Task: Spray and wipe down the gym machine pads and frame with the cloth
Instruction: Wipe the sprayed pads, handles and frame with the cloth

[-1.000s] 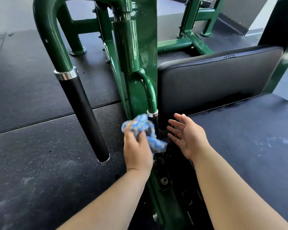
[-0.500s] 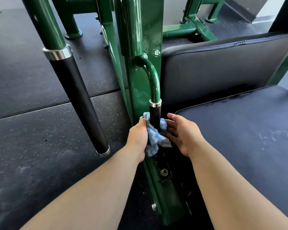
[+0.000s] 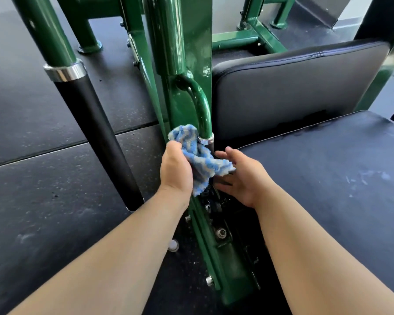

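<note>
Left hand (image 3: 176,169) grip is bunched around the blue-and-white striped terry cloth (image 3: 197,155) against the small black handle (image 3: 210,145) under the green curved tube (image 3: 203,105); right hand (image 3: 241,176) sits wide open just beside. I'd wrap the cloth fully around and twist.

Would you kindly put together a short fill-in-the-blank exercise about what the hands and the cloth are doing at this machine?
1. The blue and white cloth is gripped in the ____ hand.
2. The right hand is ____, its fingers spread beside the cloth.
3. The cloth is pressed against the small handle just below its ____ collar.
4. The frame of the machine is painted ____.

Missing words: left; open; chrome; green
</note>
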Available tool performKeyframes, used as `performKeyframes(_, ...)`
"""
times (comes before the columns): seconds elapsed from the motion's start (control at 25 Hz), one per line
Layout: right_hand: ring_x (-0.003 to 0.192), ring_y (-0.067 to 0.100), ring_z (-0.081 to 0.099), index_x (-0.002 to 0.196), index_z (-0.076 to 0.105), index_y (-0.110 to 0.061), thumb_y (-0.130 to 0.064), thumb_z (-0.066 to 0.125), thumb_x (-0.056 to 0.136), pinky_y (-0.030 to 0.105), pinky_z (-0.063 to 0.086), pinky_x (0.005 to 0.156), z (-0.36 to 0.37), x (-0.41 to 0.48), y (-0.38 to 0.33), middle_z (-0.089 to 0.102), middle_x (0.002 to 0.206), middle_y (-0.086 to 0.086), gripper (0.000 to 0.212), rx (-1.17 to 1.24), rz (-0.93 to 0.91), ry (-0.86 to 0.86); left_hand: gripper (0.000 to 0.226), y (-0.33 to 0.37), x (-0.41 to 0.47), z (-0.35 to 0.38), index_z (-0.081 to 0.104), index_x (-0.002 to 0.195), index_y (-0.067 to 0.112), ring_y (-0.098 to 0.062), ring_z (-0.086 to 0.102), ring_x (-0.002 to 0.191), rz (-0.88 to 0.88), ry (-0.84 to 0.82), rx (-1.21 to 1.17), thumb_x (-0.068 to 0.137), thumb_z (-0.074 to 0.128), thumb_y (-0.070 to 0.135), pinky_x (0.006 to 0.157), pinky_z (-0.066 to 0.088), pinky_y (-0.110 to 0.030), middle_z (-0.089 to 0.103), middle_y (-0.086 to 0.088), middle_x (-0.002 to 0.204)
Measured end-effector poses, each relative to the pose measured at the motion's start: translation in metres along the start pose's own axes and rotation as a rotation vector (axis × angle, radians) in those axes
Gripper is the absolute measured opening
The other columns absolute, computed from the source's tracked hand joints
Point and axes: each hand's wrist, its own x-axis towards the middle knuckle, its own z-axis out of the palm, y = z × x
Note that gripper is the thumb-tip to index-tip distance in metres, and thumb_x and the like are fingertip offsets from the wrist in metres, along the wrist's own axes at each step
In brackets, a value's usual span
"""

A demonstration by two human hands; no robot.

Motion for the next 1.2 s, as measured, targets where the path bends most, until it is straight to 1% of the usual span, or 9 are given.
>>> performKeyframes(0.08, 0.109, 0.026, 0.062, 0.114, 0.063, -0.019, -0.047, 0.048, 0.095, 0.041, 0.048, 0.096, -0.002, -0.009, -0.017, 0.068, 0.115, 0.007, 0.037, 0.119, -0.061, -0.037, 0.009, 0.013, -0.015, 0.002, 0.049, 0.090, 0.022, -0.011, 0.049, 0.075, 0.250, 0.012, 0.083, 0.088, 0.040, 0.018, 0.069, 0.040, -0.025, 0.053, 0.006, 0.083)
performKeyframes(0.24, 0.082, 0.020, 0.064, 0.105, 0.064, -0.019, -0.054, 0.054, 0.086, 0.033, 0.052, 0.072, -0.010, -0.040, -0.042, 0.068, 0.101, 0.004, 0.041, 0.014, -0.075, -0.106, 0.026, 0.004, -0.038, -0.008, 0.054, 0.085, 0.034, 0.013, 0.052, 0.076, 0.610, 0.151, 0.355, 0.083, 0.065, 0.011, 0.070, 0.036, -0.002, 0.057, 0.008, 0.092)
performKeyframes(0.36, 0.079, 0.022, 0.067, 0.099, 0.068, -0.015, -0.057, 0.056, 0.078, 0.035, 0.056, 0.076, -0.010, -0.068, -0.040, 0.069, 0.094, 0.008, 0.048, -0.086, 0.103, -0.405, 0.025, -0.001, -0.054, -0.008, 0.061, 0.109, 0.027, 0.012, 0.055, 0.094, 0.758, -0.223, 0.437, 0.086, 0.054, 0.033, 0.085, 0.042, -0.010, 0.061, 0.012, 0.101)
performKeyframes(0.44, 0.070, 0.021, 0.069, 0.096, 0.068, -0.013, -0.040, 0.059, 0.082, 0.031, 0.058, 0.065, -0.014, -0.072, -0.042, 0.070, 0.087, 0.010, 0.033, -0.056, 0.066, -0.354, 0.038, 0.003, -0.058, -0.013, 0.050, 0.123, 0.030, 0.002, 0.059, 0.100, 0.760, -0.349, 0.433, 0.088, 0.038, 0.034, 0.089, 0.045, -0.018, 0.063, 0.013, 0.110)
performKeyframes(0.6, 0.058, 0.013, 0.062, 0.092, 0.062, -0.017, -0.019, 0.056, 0.095, 0.022, 0.048, 0.051, -0.004, -0.032, -0.049, 0.066, 0.079, 0.004, 0.007, 0.125, -0.408, 0.139, 0.032, 0.004, -0.037, -0.031, 0.052, 0.124, 0.031, 0.001, 0.053, 0.110, 0.586, -0.070, 0.428, 0.097, 0.037, 0.022, 0.100, 0.042, -0.028, 0.058, 0.012, 0.119)
performKeyframes(0.68, 0.050, 0.012, 0.051, 0.082, 0.060, -0.017, -0.017, 0.051, 0.092, 0.017, 0.038, 0.043, 0.025, -0.011, -0.040, 0.060, 0.064, 0.000, 0.014, 0.089, -0.431, 0.090, 0.037, -0.003, -0.034, -0.028, 0.051, 0.131, 0.031, -0.001, 0.049, 0.122, 0.403, -0.138, 0.357, 0.100, 0.036, 0.018, 0.110, 0.035, -0.030, 0.056, 0.015, 0.129)
performKeyframes(0.8, 0.049, 0.015, 0.046, 0.078, 0.063, -0.018, -0.022, 0.049, 0.081, 0.016, 0.026, 0.039, 0.040, 0.009, -0.019, 0.059, 0.069, 0.009, 0.015, -0.035, -0.200, -0.105, 0.035, -0.005, -0.028, -0.023, 0.055, 0.121, 0.037, -0.002, 0.053, 0.120, 0.295, -0.071, 0.204, 0.098, 0.036, 0.018, 0.109, 0.037, -0.035, 0.060, 0.017, 0.123)
performKeyframes(1.0, 0.037, 0.017, 0.041, 0.069, 0.050, -0.016, -0.023, 0.052, 0.085, 0.018, 0.030, 0.046, 0.014, 0.029, -0.014, 0.046, 0.058, 0.014, 0.017, -0.483, 0.001, -0.114, 0.033, 0.000, -0.028, -0.014, 0.059, 0.100, 0.036, -0.004, 0.065, 0.099, 0.241, -0.133, 0.219, 0.097, 0.037, 0.011, 0.097, 0.048, -0.032, 0.069, 0.007, 0.108)
performKeyframes(1.2, 0.067, 0.028, 0.060, 0.086, 0.065, -0.006, -0.029, 0.045, 0.090, 0.037, 0.049, 0.070, 0.041, 0.024, -0.053, 0.063, 0.076, 0.016, 0.031, 0.072, -0.199, -0.338, 0.035, 0.002, -0.025, -0.022, 0.066, 0.095, 0.026, -0.006, 0.067, 0.093, 0.234, -0.081, 0.236, 0.094, 0.036, 0.007, 0.089, 0.052, -0.030, 0.073, 0.006, 0.095)
